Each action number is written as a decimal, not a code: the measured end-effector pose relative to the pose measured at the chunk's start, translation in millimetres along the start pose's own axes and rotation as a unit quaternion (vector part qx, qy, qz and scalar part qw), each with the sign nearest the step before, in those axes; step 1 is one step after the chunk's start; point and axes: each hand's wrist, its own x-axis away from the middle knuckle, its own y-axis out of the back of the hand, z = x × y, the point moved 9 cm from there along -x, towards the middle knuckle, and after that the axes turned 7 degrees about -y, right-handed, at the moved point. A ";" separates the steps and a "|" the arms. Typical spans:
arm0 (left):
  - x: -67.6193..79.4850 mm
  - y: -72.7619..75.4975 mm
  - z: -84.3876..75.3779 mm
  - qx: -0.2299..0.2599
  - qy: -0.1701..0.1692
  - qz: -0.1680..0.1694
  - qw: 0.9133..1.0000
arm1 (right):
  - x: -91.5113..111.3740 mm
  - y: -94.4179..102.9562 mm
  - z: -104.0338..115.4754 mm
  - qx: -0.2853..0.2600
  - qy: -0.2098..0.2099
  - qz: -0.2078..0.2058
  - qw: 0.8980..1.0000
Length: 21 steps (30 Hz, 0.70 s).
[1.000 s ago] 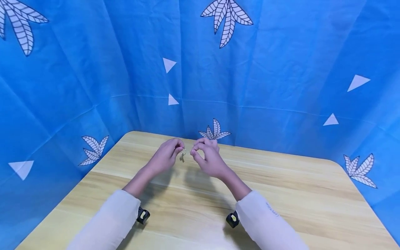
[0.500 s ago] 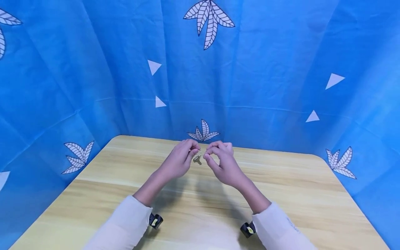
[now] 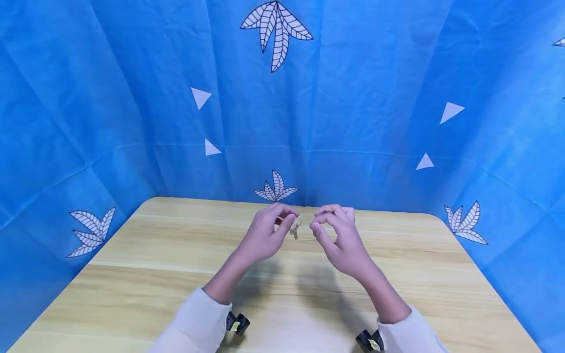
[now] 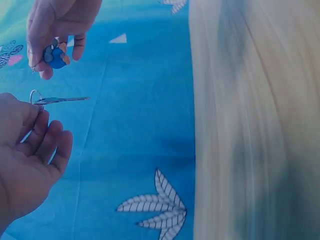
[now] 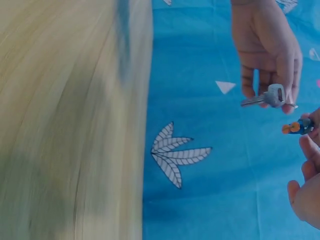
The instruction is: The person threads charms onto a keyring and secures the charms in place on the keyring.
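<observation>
In the head view my left hand (image 3: 266,234) pinches a thin metal key ring (image 3: 299,220) between thumb and fingertips, above the table. Silvery keys (image 3: 295,231) hang from the ring; a key (image 5: 273,95) shows larger in the right wrist view. My right hand (image 3: 346,242) is a short gap to the right, thumb and forefinger pinched together. It holds a small blue and orange charm (image 4: 58,60), seen hanging under its fingers in the left wrist view. The charm and the key ring are apart.
Under both hands lies a light wood-grain table (image 3: 154,274). A blue curtain (image 3: 362,98) printed with white leaves and triangles stands along its back and sides. Black wrist cameras (image 3: 237,323) sit at the sleeve cuffs.
Both hands have shifted right in the head view while the background slid left. The gap between the fingertips has widened a little, and the hanging keys have swung.
</observation>
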 end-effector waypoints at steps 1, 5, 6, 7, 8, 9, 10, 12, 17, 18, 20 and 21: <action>1.0 -1.7 1.1 0.016 0.013 -0.002 1.000 | 1.2 2.7 -0.5 -0.003 -0.002 -0.004 1.000; 5.7 -12.8 10.1 0.146 0.110 -0.003 0.983 | 4.6 11.6 -2.1 -0.008 -0.006 -0.019 1.000; 7.4 -16.2 12.5 0.195 0.144 -0.006 0.970 | 5.1 13.0 -2.5 -0.009 -0.005 -0.021 1.000; 9.2 -19.0 14.7 0.238 0.174 -0.012 0.955 | 5.3 14.1 -2.5 -0.010 -0.003 -0.023 1.000; 11.1 -21.3 16.4 0.278 0.203 -0.022 0.939 | 5.4 15.1 -2.1 -0.011 0.001 -0.025 1.000; 13.1 -23.0 17.6 0.316 0.228 -0.034 0.920 | 5.4 15.5 -1.7 -0.011 0.004 -0.025 1.000; 14.6 -24.4 18.0 0.349 0.248 -0.046 0.903 | 5.4 16.0 -1.1 -0.011 0.007 -0.026 1.000; 16.6 -24.8 18.2 0.372 0.268 -0.063 0.887 | 5.3 17.0 0.6 -0.009 0.015 -0.028 0.999; 17.7 -28.4 14.3 0.403 0.281 -0.068 0.869 | 5.6 19.1 5.8 0.001 0.024 -0.031 0.999; 17.7 -29.5 13.0 0.410 0.281 -0.066 0.865 | 5.8 19.5 6.8 0.002 0.025 -0.030 0.999; 18.0 -31.6 10.0 0.422 0.283 -0.061 0.859 | 6.3 19.9 8.8 0.004 0.028 -0.029 0.999; 18.0 -32.4 8.2 0.428 0.282 -0.059 0.857 | 6.7 20.1 9.7 0.006 0.028 -0.029 0.999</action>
